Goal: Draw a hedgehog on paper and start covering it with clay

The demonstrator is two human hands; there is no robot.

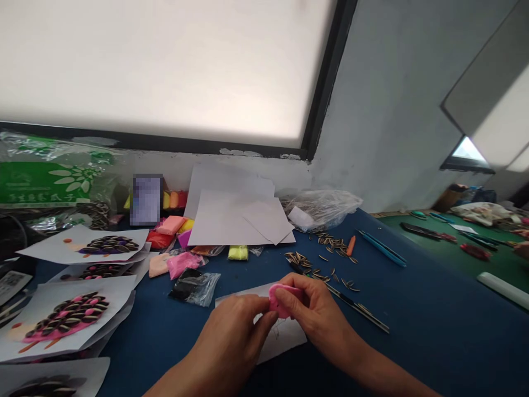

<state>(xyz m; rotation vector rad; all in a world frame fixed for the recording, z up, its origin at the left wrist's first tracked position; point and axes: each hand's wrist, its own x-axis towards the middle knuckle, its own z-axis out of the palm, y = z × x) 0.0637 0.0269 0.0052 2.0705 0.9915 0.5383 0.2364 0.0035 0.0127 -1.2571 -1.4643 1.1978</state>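
Between both hands is a flattened piece of pink modelling clay (281, 301). My left hand (237, 325) pinches its left edge between thumb and fingers. From the other side my right hand (316, 309) grips it, thumb on the near face and fingers behind. Under the hands lies a white sheet of paper (285, 341) with a pencil drawing, largely covered by them. Just right of my right hand are scattered sunflower seeds (330, 273) and thin metal-tipped tools (363, 314).
Finished seed-and-clay pictures (68, 320) are stacked at left. Bagged clay in several colours, including a black pack (194, 284), lies behind the hands. Blank white sheets (235, 220) lean near the wall. Blue tweezers (382, 248) and an orange clay stick (351, 246) sit at right.
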